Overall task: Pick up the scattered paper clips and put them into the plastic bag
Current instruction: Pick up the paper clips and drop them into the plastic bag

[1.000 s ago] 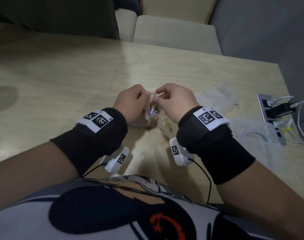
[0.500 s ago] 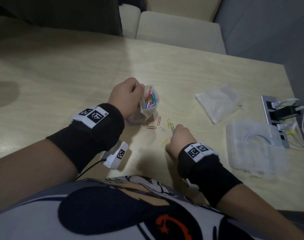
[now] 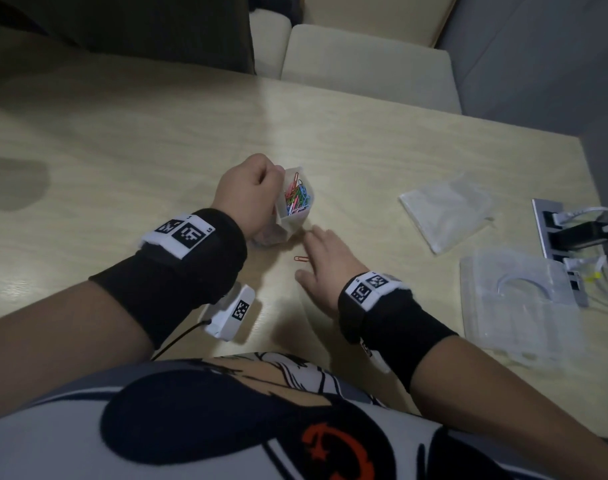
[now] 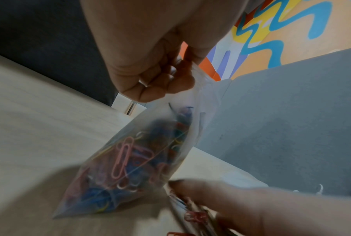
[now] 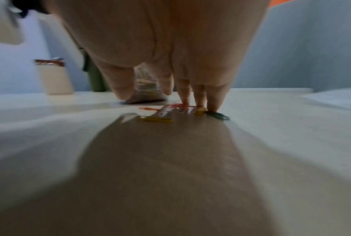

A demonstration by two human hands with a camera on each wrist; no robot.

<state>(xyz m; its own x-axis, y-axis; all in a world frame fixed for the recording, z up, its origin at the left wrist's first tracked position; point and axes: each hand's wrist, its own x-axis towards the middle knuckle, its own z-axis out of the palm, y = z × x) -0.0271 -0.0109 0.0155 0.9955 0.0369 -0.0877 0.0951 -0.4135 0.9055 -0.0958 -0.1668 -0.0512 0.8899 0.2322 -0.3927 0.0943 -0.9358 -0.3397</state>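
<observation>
My left hand (image 3: 248, 192) pinches the top edge of a small clear plastic bag (image 3: 293, 206) that holds several coloured paper clips; the bag (image 4: 134, 161) stands open-mouthed on the wooden table (image 3: 157, 150). My right hand (image 3: 325, 261) lies flat just right of the bag, straight fingers (image 5: 214, 102) pressing loose clips against the table. A red clip (image 3: 301, 259) lies beside the thumb. Under the fingertips I see a yellow clip (image 5: 155, 119), a dark green clip (image 5: 218, 115) and a red clip (image 5: 170, 106).
An empty clear bag (image 3: 444, 213) lies to the right. A clear plastic lid (image 3: 517, 306) sits by the right edge, next to a power strip with cables (image 3: 572, 233). A white tagged device (image 3: 231, 311) lies near my body. A beige chair (image 3: 361, 64) stands beyond the table.
My right hand left the bag's mouth, dropped to the table and moved onto the loose clips, flattening over them. The left hand kept hold of the bag.
</observation>
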